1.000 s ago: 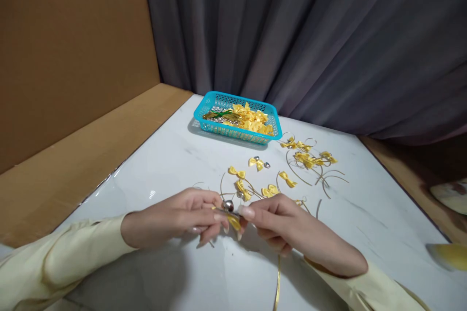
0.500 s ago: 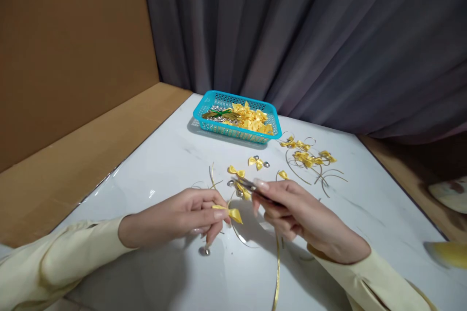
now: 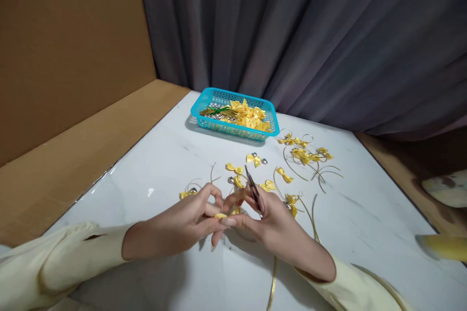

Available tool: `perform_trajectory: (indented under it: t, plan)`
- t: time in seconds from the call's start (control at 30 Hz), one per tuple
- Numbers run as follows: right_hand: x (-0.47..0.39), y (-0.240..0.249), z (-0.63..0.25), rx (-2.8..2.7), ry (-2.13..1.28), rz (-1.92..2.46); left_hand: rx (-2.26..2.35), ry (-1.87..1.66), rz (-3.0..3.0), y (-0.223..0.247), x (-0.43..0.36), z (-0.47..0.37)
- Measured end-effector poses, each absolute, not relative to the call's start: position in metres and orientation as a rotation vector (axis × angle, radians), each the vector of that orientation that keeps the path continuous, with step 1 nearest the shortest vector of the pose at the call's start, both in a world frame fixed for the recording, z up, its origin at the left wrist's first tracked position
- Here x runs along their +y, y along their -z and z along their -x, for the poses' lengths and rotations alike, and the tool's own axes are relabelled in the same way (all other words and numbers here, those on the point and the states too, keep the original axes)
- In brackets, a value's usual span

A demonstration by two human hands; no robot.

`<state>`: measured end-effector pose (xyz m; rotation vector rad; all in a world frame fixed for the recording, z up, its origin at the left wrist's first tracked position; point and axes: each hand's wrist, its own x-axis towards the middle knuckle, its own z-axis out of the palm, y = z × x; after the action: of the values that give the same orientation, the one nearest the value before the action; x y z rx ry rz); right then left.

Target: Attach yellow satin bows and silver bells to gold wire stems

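A small yellow ribbon bow (image 3: pixel 220 215) is pinched between the thumb and fingers of my left hand (image 3: pixel 184 218). My right hand (image 3: pixel 266 218) meets it there, thumb tip and forefinger closed at the bow's right side. Dark pointed tweezers (image 3: pixel 254 189) are tucked in that same hand, tips pointing up and away. Fingers cover much of the bow, and any cord or bell at it is hidden. Just beyond my left hand lies another bow with a silver bell (image 3: pixel 193 191). Past my fingertips is a loose yellow bow (image 3: pixel 234 168).
A blue plastic basket (image 3: pixel 233 132) at the back holds yellow bows, silver bells and a gold cord bundle tied in green. Several bows with gold cords (image 3: pixel 306 156) lie at the right. A long gold cord (image 3: pixel 272 284) runs toward the front edge of the white table (image 3: pixel 146 214).
My right hand has come left and down to the bow in my left hand. The tweezers have swung from pointing left to pointing up, tucked in the right hand.
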<state>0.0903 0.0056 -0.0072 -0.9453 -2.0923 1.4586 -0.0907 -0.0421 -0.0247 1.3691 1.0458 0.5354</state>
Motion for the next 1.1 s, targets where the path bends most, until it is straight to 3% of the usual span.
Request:
perform_trajectory:
  t: [0.27, 0.47, 0.57, 0.83, 0.97, 1.1]
  plan:
    - [0.002, 0.009, -0.087, -1.953, -1.4, 1.126, 1.187, -0.442, -1.53, 0.02, -0.043, 0.09]
    - [0.006, 0.015, -0.086, -1.626, -1.855, 1.16, 1.162, -0.491, -1.881, 0.029, -0.05, 0.092]
    - [0.009, 0.019, -0.087, -1.549, -1.994, 1.145, 1.173, -0.533, -1.783, 0.03, -0.051, 0.091]
    - [0.01, 0.004, -0.101, -2.152, -1.048, 1.001, 0.839, -0.627, -0.858, 0.014, -0.033, 0.099]
    - [0.001, 0.001, -0.105, -2.381, -0.953, 0.818, 0.801, -0.606, -0.659, 0.014, -0.031, 0.102]
    - [-0.002, 0.003, -0.101, -2.281, -1.073, 0.905, 0.812, -0.604, -0.721, 0.017, -0.033, 0.1]
